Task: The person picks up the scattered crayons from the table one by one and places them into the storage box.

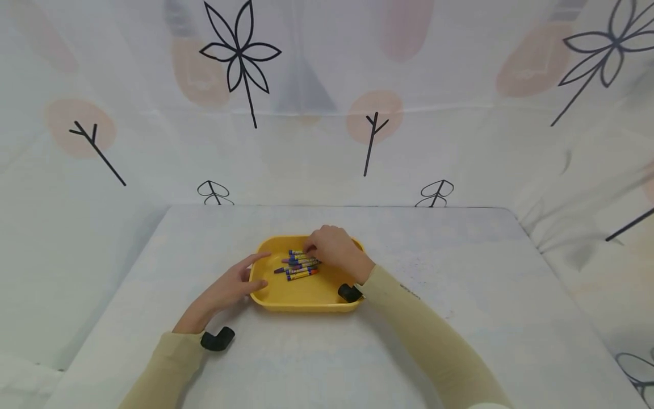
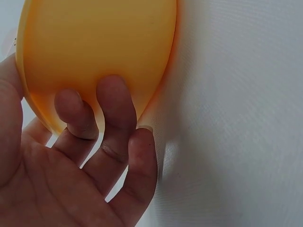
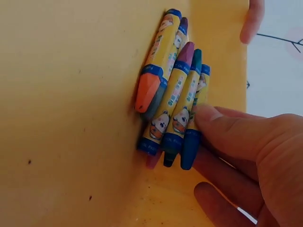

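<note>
A shallow yellow tray (image 1: 306, 299) stands on the table in the head view. My left hand (image 1: 230, 288) grips its left rim, the thumb reaching inside; in the left wrist view several curled fingertips (image 2: 116, 97) lie against the outer wall. A small heap of oil pastels (image 1: 301, 271), with yellow wrappers and blue bands, lies in the tray. Over its far right end, my right hand (image 1: 334, 247) pinches a blue-tipped oil pastel (image 3: 190, 149) between thumb and forefinger. Beside it are purple and dark-tipped ones, and an orange oil pastel (image 3: 150, 90) lies on the heap's near side.
A white cloth covers the table (image 1: 286, 358), and a patterned curtain (image 1: 317, 159) hangs behind it. Black wrist mounts (image 1: 218, 339) sit at both sleeves. Small dark specks dot the tray floor.
</note>
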`<state>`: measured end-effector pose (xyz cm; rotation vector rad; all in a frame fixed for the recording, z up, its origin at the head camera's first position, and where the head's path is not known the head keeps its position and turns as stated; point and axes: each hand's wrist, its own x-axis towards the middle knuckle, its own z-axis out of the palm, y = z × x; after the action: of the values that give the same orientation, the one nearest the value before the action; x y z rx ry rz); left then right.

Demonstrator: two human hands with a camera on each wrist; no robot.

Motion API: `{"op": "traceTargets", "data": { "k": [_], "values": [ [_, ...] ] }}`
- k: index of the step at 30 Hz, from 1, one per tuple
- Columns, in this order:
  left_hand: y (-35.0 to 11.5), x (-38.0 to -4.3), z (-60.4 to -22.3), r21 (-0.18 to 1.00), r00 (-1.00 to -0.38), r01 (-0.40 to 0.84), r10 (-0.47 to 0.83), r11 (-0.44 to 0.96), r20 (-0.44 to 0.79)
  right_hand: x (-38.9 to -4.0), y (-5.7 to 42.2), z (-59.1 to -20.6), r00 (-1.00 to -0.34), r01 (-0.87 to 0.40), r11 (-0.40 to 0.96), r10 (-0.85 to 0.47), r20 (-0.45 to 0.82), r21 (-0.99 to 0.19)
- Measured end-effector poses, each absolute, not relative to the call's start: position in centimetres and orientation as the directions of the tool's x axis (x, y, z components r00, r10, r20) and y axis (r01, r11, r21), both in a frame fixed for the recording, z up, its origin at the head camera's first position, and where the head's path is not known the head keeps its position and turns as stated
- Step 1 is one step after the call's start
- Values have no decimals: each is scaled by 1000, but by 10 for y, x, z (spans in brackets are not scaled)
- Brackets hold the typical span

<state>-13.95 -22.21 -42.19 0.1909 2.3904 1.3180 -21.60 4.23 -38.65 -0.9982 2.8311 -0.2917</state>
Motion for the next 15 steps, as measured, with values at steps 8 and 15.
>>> {"op": "traceTargets", "data": {
  "k": [8, 15],
  "values": [
    [-222, -140, -424, 842, -912, -46, 322, 538, -256, -219, 47, -391, -773, -593, 749, -632, -53, -295],
    [-222, -139, -424, 813, -915, 1, 328, 583, -235, -221, 60, -386, -780, -526, 676, -625, -24, -516]
  ]
}}
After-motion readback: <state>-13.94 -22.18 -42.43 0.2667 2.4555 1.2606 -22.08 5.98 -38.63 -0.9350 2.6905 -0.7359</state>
